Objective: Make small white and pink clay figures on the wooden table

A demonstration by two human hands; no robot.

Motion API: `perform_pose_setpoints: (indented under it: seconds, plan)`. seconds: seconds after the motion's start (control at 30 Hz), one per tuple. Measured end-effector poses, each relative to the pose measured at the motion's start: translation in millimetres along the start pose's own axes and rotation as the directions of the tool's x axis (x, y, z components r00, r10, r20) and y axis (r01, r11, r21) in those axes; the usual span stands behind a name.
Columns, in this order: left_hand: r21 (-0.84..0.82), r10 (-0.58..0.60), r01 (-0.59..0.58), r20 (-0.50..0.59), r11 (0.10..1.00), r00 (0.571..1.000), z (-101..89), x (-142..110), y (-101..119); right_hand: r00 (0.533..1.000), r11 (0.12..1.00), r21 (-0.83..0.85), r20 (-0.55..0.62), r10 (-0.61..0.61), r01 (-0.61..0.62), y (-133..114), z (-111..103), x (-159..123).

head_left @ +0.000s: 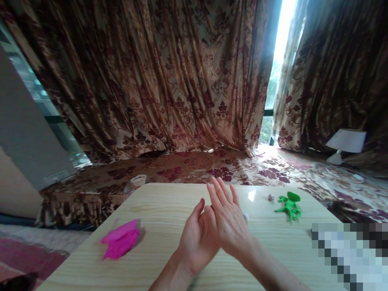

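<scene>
Over the middle of the table, my two hands are laid one against the other. My left hand (198, 238) is turned palm up, slightly cupped, with its thumb stretched upward; most of its fingers are covered. Across that palm lies my right hand (228, 220), flat, its fingers straight and a little apart. Whatever may be between the palms is hidden. Just behind my right hand, a small whitish piece (245, 216) shows partly. To the left is a crumpled bright pink piece (121, 239), thin and soft-looking, whose material I cannot make out.
On the table's (163, 202) right side stands a green figure (290, 206) with several limbs, beside a small pinkish lump (270, 197). A clear plastic tub (138, 182) sits by the far left edge. Beyond are a patterned cloth ledge (194, 165), curtains (182, 81) and a white lamp (347, 141).
</scene>
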State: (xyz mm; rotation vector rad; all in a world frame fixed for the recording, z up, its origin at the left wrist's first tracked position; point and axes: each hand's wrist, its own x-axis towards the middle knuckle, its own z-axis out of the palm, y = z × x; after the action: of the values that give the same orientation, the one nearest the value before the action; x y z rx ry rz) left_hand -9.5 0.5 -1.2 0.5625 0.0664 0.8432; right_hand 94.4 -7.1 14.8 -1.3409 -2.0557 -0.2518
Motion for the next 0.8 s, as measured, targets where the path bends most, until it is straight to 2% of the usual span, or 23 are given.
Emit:
perform_pose_setpoints:
  seconds: [0.1,0.2,0.27,0.3,0.4,0.47,0.57,0.63,0.7,0.77,0.8]
  plan:
    - [-0.017,0.040,-0.041,-0.043,0.999,0.998,6.7,-0.2,13.5,0.986,0.990,-0.016,0.091,-0.137,0.139,0.1,-3.1,-31.1]
    - [0.050,0.081,-0.078,-0.059,0.996,0.995,6.8,3.3,7.9,0.960,0.965,0.060,0.103,-0.260,0.255,-20.9,1.7,-46.7]
    - [0.105,0.079,-0.072,-0.057,0.992,0.995,5.3,5.7,-4.7,0.971,0.973,0.097,0.102,-0.218,0.208,-30.7,6.1,-36.2]
    - [0.119,0.065,-0.058,-0.054,0.991,0.996,4.7,6.3,-11.1,0.986,0.985,0.093,0.063,-0.152,0.146,-30.7,7.6,-26.4]
    - [0.090,-0.001,0.007,-0.065,0.996,0.998,5.7,5.0,-19.3,0.999,0.998,0.051,-0.031,0.034,-0.032,-10.8,7.2,1.1]
    - [0.041,-0.025,0.029,-0.086,0.999,0.996,7.9,2.9,-12.6,0.998,0.999,0.010,-0.049,0.039,-0.039,8.7,4.1,2.9]
    - [-0.012,0.000,-0.001,-0.085,1.000,0.996,9.0,0.7,4.9,0.999,0.999,-0.027,-0.014,-0.044,0.044,19.4,0.9,-21.5]
    - [-0.019,0.047,-0.048,-0.062,0.999,0.997,6.6,1.8,10.9,0.993,0.993,-0.013,0.032,-0.114,0.114,7.4,1.1,-41.0]
    - [0.005,0.067,-0.067,-0.049,0.998,0.997,2.8,5.0,7.1,0.975,0.976,0.045,0.059,-0.216,0.213,-14.0,2.3,-49.1]
    - [0.060,0.025,-0.019,-0.087,0.998,0.996,0.2,8.3,-4.1,0.956,0.954,0.102,0.052,-0.288,0.282,-32.8,3.5,-41.3]
    - [0.100,0.013,0.002,-0.151,0.995,0.988,0.1,9.3,-10.3,0.965,0.961,0.100,0.023,-0.260,0.257,-37.6,4.0,-32.6]
